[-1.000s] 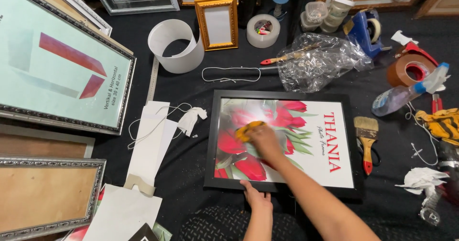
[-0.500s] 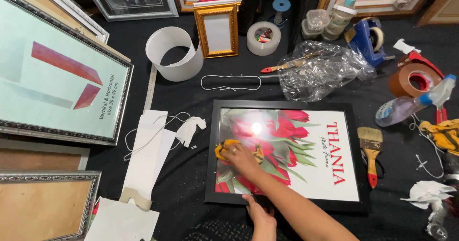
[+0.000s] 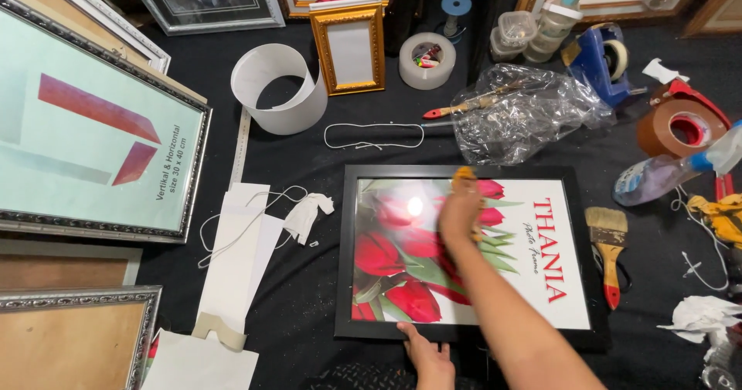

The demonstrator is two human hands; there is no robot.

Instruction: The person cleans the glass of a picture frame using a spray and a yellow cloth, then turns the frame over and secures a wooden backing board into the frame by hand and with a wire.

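Head view. The black picture frame (image 3: pixel 464 255) lies flat on the dark table (image 3: pixel 309 297), long axis left to right. The right hand (image 3: pixel 461 211) presses a yellow cloth (image 3: pixel 464 175) to the glass near the upper edge, fingers closed on it. The left hand (image 3: pixel 427 356) rests open on the near rail, nearer the body.

Head view, steeply down, close.

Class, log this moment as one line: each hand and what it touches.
left hand: on frame near edge | right hand: presses yellow cloth on glass | brush: right of frame, apart
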